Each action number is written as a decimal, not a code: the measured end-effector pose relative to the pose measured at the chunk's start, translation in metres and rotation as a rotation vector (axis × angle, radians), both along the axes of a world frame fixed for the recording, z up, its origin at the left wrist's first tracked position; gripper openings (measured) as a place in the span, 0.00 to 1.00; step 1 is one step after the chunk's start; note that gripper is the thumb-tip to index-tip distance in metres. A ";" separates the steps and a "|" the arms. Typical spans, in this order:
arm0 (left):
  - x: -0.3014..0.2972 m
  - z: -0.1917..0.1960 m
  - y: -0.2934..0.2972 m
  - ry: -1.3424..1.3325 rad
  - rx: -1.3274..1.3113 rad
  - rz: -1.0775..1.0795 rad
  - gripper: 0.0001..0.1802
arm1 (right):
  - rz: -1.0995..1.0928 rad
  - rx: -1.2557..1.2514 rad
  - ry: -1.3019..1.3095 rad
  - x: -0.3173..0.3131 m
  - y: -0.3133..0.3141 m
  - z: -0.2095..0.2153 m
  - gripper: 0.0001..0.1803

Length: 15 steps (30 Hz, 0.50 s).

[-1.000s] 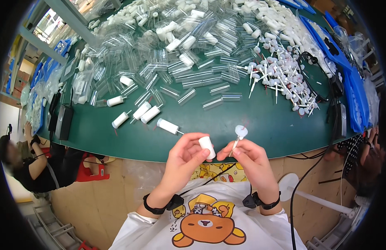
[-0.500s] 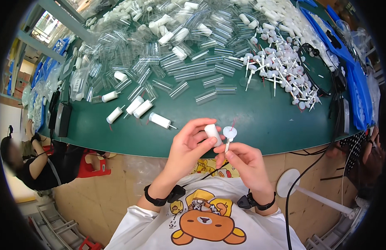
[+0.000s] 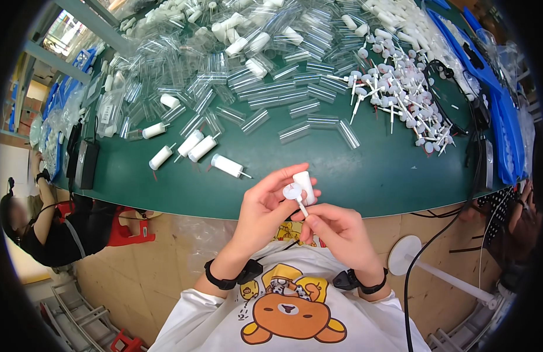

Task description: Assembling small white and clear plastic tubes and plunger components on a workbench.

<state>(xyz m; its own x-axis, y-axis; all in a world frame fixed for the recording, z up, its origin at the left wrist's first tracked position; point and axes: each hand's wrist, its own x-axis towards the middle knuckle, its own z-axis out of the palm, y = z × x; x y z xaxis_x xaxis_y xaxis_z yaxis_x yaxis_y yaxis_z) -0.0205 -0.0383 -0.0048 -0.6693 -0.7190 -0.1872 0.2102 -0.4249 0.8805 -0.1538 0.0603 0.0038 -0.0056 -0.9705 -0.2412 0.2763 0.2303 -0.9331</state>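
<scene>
Here left hand (image 3: 265,205) pinches white tube (image 3: 305,185); right hand (image 3: 336,232) pinches plunger (image 3: 295,193).

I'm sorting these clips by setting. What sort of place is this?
Most likely a small-parts assembly workshop. A green worktable is heaped with clear plastic tubes and white stemmed caps, and the left hand and right hand hold one white tube and one cap together.
</scene>
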 end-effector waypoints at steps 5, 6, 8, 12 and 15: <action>0.001 0.002 0.000 -0.020 0.014 -0.023 0.21 | -0.051 -0.031 0.040 0.004 0.001 -0.005 0.11; 0.001 0.002 0.000 -0.013 0.019 -0.022 0.21 | -0.052 -0.037 0.037 0.004 0.002 -0.006 0.10; 0.001 0.001 0.001 0.001 0.031 -0.018 0.21 | -0.097 -0.033 0.045 0.009 0.001 -0.004 0.10; 0.002 0.001 0.001 -0.008 0.021 -0.027 0.22 | -0.141 -0.037 0.097 0.014 0.001 -0.007 0.10; 0.002 0.002 0.000 -0.007 0.011 -0.035 0.23 | -0.187 -0.035 0.081 0.016 0.001 -0.007 0.10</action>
